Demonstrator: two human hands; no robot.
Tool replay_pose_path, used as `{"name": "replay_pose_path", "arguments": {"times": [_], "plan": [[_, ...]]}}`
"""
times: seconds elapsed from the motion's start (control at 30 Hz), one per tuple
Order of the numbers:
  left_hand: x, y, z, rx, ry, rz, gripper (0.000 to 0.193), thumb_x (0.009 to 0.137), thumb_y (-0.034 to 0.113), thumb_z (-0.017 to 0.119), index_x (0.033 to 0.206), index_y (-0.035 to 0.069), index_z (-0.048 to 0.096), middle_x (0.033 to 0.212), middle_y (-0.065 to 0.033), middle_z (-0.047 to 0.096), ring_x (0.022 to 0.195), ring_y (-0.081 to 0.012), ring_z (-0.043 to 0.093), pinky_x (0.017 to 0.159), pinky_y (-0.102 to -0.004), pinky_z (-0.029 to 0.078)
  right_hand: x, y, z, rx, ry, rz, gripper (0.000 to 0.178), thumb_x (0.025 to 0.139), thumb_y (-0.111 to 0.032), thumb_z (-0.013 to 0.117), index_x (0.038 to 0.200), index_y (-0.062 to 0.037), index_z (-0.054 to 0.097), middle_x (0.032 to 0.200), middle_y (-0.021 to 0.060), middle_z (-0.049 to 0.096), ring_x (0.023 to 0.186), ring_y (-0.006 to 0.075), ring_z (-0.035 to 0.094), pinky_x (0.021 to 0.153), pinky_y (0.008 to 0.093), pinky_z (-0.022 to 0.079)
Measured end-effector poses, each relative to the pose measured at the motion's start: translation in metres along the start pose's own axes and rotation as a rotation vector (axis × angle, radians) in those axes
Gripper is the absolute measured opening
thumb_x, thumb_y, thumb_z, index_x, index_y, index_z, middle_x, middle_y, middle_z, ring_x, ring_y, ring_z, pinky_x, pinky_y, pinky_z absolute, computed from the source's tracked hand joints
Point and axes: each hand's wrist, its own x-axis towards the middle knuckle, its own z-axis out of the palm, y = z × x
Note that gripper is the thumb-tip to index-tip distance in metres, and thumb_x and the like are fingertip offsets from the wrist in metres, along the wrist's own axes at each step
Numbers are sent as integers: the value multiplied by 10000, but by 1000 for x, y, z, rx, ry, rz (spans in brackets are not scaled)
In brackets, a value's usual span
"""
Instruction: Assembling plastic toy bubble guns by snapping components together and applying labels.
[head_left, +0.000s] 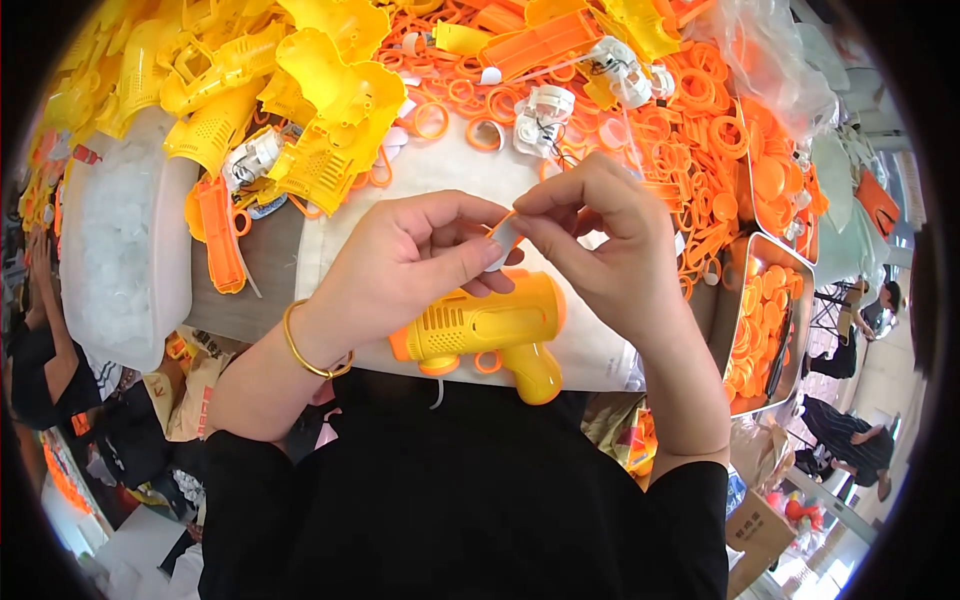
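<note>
A yellow toy gun [487, 330] with an orange muzzle and orange trigger lies on its side on the white work mat [440, 175], right under my hands. My left hand [405, 265], with a gold bangle on the wrist, and my right hand [600, 235] meet just above the gun. Both pinch a small white piece with an orange edge [503, 238] between thumb and fingertips. The left thumb rests against the gun's top.
Yellow gun shells [300, 90] pile up at the back left. Orange rings [690, 110] and white motor parts [545, 110] lie at the back. A metal tray of orange discs [760, 320] stands at the right, a white tub [125, 240] at the left. People sit at far right.
</note>
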Motion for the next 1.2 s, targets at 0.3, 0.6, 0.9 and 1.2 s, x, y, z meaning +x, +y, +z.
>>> {"name": "replay_pose_path", "arguments": {"times": [0.3, 0.6, 0.9, 1.2], "plan": [[2, -5, 9, 65, 83, 58, 225, 927, 94, 523, 1108, -39, 550, 964, -87, 654, 843, -135, 661, 750, -236, 538, -5, 3, 0, 78, 31, 109, 118, 773, -51, 708, 846, -44, 615, 780, 5, 626, 696, 61, 587, 579, 202, 444], [2, -17, 15, 143, 134, 210, 201, 926, 89, 529, 1083, -33, 555, 961, -89, 652, 854, -142, 663, 735, -237, 537, -2, 15, 2, 140, 28, 156, 131, 763, -50, 717, 843, -47, 614, 736, -3, 609, 666, 62, 553, 574, 196, 431], [-33, 9, -5, -270, -265, -259, 216, 947, 199, 517, 982, -5, 579, 838, -104, 659, 702, -141, 655, 624, -211, 525, -26, -1, -16, -162, -62, -896, 235, 666, -93, 784, 867, -48, 670, 789, 59, 591, 611, 161, 559, 506, 270, 451], [-33, -6, 6, 586, -165, 368, 239, 763, 214, 738, 864, 18, 645, 741, -76, 626, 611, -160, 599, 569, -255, 481, -56, 11, -12, 1067, -315, 490, 174, 778, -13, 707, 871, 25, 565, 845, 94, 619, 772, 161, 631, 689, 252, 524]]}}
